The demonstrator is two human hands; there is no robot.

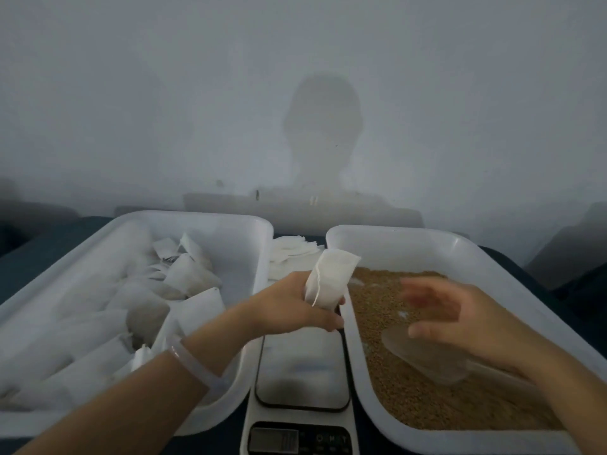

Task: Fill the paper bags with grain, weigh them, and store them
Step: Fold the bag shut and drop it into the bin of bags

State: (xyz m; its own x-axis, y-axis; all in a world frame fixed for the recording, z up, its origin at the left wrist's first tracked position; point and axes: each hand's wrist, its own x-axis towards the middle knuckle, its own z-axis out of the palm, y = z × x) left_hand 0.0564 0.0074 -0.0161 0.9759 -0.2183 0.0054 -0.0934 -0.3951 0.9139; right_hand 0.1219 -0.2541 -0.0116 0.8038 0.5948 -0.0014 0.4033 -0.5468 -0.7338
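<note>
While I watch through the head camera, left hand (295, 307): fingers curled round the lower part of a white paper bag, gripping it.
Paper bag (331, 274): held tilted, top leaning to the right, in the gap between the two trays, over the far end of the scale. I can't tell how full it is.
String (318, 287): thin drawstring hanging down the bag's left side.
Right hand (460, 320): blurred, over the grain tray; fingers look loosely spread and I see nothing in them. I can't tell if it touches the scoop below.
Scoop (423, 356): clear plastic, lying on the grain, partly under the right hand.
Grain (410, 399): brown, covering the floor of the right tray.
Grain tray (394, 231): white plastic, on my right, just beside the scale.
Storage tray (197, 218): white plastic, on my left, also just beside the scale.
Filled bags (184, 274): many white bags piled loosely in the storage tray.
Scale (302, 366): digital, flat glossy platform, sitting between the trays. Its display (272, 438) is at the near edge; I can't read it.
Empty bags (292, 254): flat white stack behind the scale, between the trays.
Bracelet (190, 359): pale band on the left wrist.
Bench (49, 244): dark blue, carries both trays and the scale.
Wall (131, 93): pale, with a person's shadow (323, 133) on it.
</note>
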